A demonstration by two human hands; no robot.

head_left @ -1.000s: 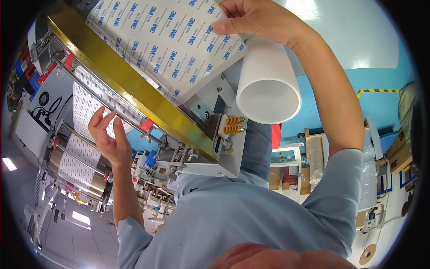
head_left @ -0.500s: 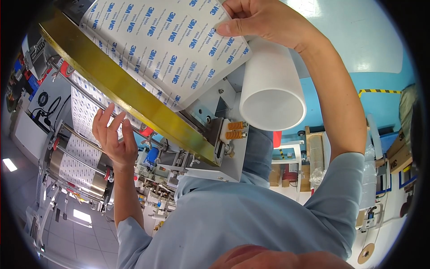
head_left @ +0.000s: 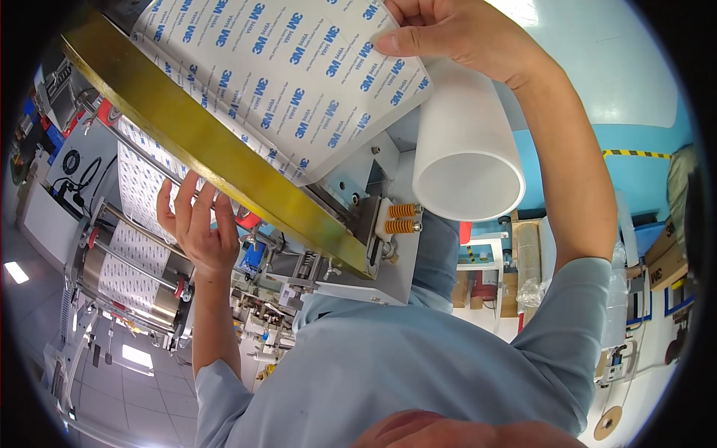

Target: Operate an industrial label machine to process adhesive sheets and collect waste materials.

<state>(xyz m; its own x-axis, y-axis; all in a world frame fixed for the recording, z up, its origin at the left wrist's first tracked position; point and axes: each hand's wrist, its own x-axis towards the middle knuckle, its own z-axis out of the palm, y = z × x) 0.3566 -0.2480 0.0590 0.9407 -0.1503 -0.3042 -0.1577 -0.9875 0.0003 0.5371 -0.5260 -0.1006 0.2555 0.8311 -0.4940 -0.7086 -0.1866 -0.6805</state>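
Observation:
A white sheet of backing paper (head_left: 299, 82) with blue print comes out from behind a long yellow metal bar (head_left: 187, 149). My right hand (head_left: 455, 37) pinches the sheet's right edge, thumb on top and fingers underneath. Just below that hand, the sheet's corner reaches a wide white tube (head_left: 467, 142), whose round end faces me. At the left, my left hand (head_left: 205, 228) is raised with its fingers spread, close to the bar's lower side and a steel rod (head_left: 149, 153). Whether its fingertips touch the bar I cannot tell.
Orange springs (head_left: 404, 218) and a metal block sit at the bar's near end. More printed web (head_left: 134, 261) runs over a roller at the left. Beyond the tube is a blue surface (head_left: 553, 172). Shelving with rolls (head_left: 485, 287) stands at the lower right.
The sheet, the tube and my right hand appear shifted slightly right in the view. My left hand has also moved a little right, its fingers still apart.

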